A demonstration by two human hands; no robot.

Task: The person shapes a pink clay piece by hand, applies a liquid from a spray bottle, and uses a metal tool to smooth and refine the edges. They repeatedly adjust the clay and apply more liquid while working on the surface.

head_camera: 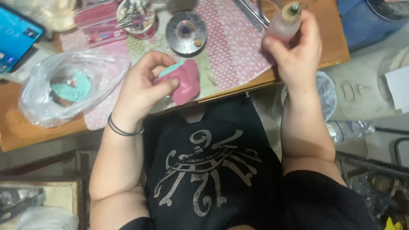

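My left-hand fingers (164, 87) curl around a pink, lumpy moulded block with a pale teal insert (184, 79), thumb pressing its near face, so my left hand (142, 87) is clamped on it. The block sits at the near edge of the wooden table (17, 127), over a pink dotted cloth mat (234, 42). A thin black band (121, 127) circles my left wrist.

My right hand (298, 51) is closed on a small frosted plastic bottle with a dark nozzle cap (284, 21), held tilted above the table's right part, well apart from the block.

Between the hands, further back, sits a round grey metal dish (186, 32). Left of it stands a cup of thin metal tools (137, 17), just beside a flat pink case (100, 23). At far left a clear plastic bag (72, 85) lies holding another teal piece; a blue-lit screen (15, 36) shows in the corner. I wear a black printed shirt (208, 170).
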